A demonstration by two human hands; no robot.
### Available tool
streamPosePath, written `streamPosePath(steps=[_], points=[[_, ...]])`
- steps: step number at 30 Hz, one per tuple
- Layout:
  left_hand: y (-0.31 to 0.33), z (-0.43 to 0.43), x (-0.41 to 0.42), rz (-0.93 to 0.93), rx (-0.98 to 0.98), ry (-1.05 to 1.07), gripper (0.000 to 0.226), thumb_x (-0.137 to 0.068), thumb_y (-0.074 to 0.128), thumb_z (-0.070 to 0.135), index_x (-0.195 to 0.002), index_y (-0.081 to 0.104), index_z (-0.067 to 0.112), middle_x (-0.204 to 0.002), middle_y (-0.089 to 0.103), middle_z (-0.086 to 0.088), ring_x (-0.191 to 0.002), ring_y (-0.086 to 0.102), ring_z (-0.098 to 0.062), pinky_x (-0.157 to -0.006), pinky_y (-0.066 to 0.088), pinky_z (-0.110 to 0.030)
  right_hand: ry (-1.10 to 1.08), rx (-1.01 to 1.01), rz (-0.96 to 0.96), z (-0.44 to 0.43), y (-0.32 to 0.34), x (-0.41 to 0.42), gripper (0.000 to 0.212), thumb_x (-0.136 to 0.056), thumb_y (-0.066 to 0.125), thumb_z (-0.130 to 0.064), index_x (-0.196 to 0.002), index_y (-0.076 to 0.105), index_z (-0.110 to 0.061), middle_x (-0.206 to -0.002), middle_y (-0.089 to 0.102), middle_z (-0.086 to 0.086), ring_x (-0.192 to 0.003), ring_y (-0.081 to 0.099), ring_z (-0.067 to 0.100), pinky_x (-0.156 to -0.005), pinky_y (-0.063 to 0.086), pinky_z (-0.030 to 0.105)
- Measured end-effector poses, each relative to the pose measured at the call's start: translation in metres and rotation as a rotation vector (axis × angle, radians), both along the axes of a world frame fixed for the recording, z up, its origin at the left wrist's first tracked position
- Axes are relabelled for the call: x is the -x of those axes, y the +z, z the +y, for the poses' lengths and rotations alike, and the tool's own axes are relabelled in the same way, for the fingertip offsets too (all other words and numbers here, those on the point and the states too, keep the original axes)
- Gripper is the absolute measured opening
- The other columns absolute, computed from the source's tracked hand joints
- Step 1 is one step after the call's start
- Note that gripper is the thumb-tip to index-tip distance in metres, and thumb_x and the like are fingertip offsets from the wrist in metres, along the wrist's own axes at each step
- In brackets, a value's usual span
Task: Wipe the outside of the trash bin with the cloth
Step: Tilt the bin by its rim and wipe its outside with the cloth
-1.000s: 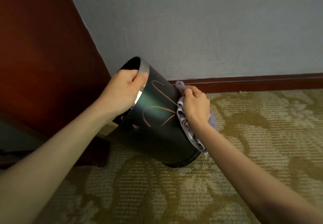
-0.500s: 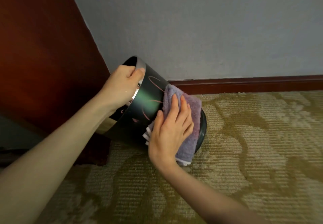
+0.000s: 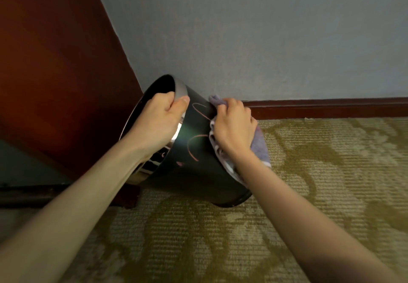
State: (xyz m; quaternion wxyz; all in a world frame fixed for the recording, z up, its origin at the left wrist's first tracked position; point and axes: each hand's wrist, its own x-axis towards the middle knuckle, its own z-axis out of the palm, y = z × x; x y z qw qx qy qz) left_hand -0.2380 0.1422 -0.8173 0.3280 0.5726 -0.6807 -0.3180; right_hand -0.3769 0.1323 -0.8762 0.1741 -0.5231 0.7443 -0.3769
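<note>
Dark round trash bin with silver metal rim and pink scribble marks (image 3: 194,163) tilted, mouth toward left, base edge low over patterned beige-green carpet (image 3: 309,194); contact unclear. Left hand (image 3: 159,119) grips rim, fingers curled inside, thumb outside. Right hand (image 3: 234,126) curled round crumpled lilac terry cloth (image 3: 258,148), pressing it against bin's right side. Grey wall (image 3: 242,39), dark wooden skirting (image 3: 320,107) beyond right hand; red-brown wooden panel (image 3: 55,61) beyond left hand.
</note>
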Motion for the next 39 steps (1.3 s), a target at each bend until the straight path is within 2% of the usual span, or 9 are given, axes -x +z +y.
streamPosePath(steps=[5, 8, 13, 20, 22, 25, 31, 36, 39], points=[[0.003, 0.009, 0.002, -0.009, 0.015, -0.076, 0.052, -0.094, 0.042, 0.04, -0.093, 0.054, -0.011, -0.089, 0.058, -0.036, -0.079, 0.061, -0.047, -0.072, 0.049, -0.062, 0.089, -0.276, -0.096, -0.037, 0.011, 0.019, 0.037, -0.093, 0.033, -0.027, -0.108, 0.067, -0.02, -0.119, 0.063, 0.014, -0.111, 0.053, 0.035, -0.095, 0.033, 0.041], [0.004, 0.009, 0.005, -0.026, 0.019, -0.102, 0.046, -0.098, 0.043, 0.035, -0.086, 0.051, -0.009, -0.071, 0.051, -0.022, -0.064, 0.05, -0.029, -0.066, 0.046, -0.057, 0.099, -0.35, -0.114, -0.045, 0.009, 0.024, 0.041, -0.093, 0.032, -0.028, -0.115, 0.065, -0.017, -0.123, 0.061, 0.015, -0.114, 0.052, 0.035, -0.097, 0.033, 0.04], [0.002, 0.007, 0.01, -0.06, 0.031, -0.075, 0.045, -0.1, 0.043, 0.031, -0.076, 0.043, -0.007, -0.061, 0.037, -0.003, -0.056, 0.038, -0.017, -0.058, 0.033, -0.04, 0.063, -0.191, -0.111, -0.023, 0.006, 0.02, 0.036, -0.094, 0.033, -0.025, -0.112, 0.063, -0.016, -0.122, 0.061, 0.013, -0.114, 0.049, 0.034, -0.094, 0.033, 0.041], [0.004, -0.002, 0.01, -0.029, -0.023, -0.041, 0.046, -0.099, 0.043, 0.033, -0.087, 0.052, -0.01, -0.073, 0.053, -0.015, -0.065, 0.05, -0.024, -0.068, 0.049, -0.056, -0.157, 0.218, -0.061, 0.037, -0.006, -0.025, 0.037, -0.093, 0.041, -0.025, -0.129, 0.052, -0.024, -0.132, 0.055, -0.005, -0.124, 0.041, 0.016, -0.105, 0.021, 0.033], [0.003, -0.004, 0.01, -0.038, -0.021, -0.019, 0.046, -0.099, 0.043, 0.033, -0.086, 0.052, -0.009, -0.071, 0.052, -0.015, -0.065, 0.05, -0.023, -0.066, 0.048, -0.054, -0.176, 0.246, -0.009, 0.05, -0.012, -0.039, 0.041, -0.093, 0.039, -0.026, -0.133, 0.049, -0.024, -0.137, 0.051, -0.004, -0.128, 0.039, 0.016, -0.105, 0.018, 0.031], [0.003, -0.005, 0.008, -0.058, 0.001, -0.002, 0.04, -0.099, 0.044, 0.032, -0.077, 0.052, 0.0, -0.065, 0.049, -0.009, -0.062, 0.047, -0.021, -0.061, 0.04, -0.041, -0.21, 0.304, 0.037, 0.065, -0.018, -0.06, 0.043, -0.093, 0.038, -0.028, -0.134, 0.047, -0.022, -0.139, 0.05, 0.002, -0.129, 0.04, 0.022, -0.102, 0.022, 0.038], [0.008, -0.001, 0.007, -0.029, -0.027, -0.005, 0.045, -0.099, 0.044, 0.03, -0.087, 0.05, -0.013, -0.072, 0.049, -0.015, -0.066, 0.047, -0.024, -0.066, 0.046, -0.055, -0.249, 0.305, 0.079, 0.058, -0.013, -0.062, 0.042, -0.092, 0.038, -0.026, -0.13, 0.052, -0.017, -0.135, 0.054, 0.005, -0.124, 0.047, 0.028, -0.096, 0.029, 0.044], [0.008, 0.001, 0.011, -0.043, -0.019, -0.043, 0.048, -0.099, 0.044, 0.031, -0.092, 0.05, -0.016, -0.074, 0.051, -0.018, -0.065, 0.047, -0.025, -0.067, 0.046, -0.057, -0.235, 0.215, 0.069, 0.041, 0.0, -0.05, 0.041, -0.093, 0.03, -0.029, -0.128, 0.05, -0.023, -0.134, 0.052, -0.003, -0.125, 0.04, 0.021, -0.095, 0.021, 0.038], [0.007, 0.003, 0.008, -0.025, -0.032, -0.063, 0.05, -0.097, 0.043, 0.033, -0.096, 0.051, -0.016, -0.076, 0.055, -0.029, -0.066, 0.048, -0.027, -0.065, 0.046, -0.059, -0.141, 0.153, 0.079, 0.027, 0.01, -0.038, 0.034, -0.095, 0.032, -0.028, -0.123, 0.05, -0.024, -0.126, 0.053, -0.004, -0.12, 0.039, 0.02, -0.094, 0.022, 0.04]])
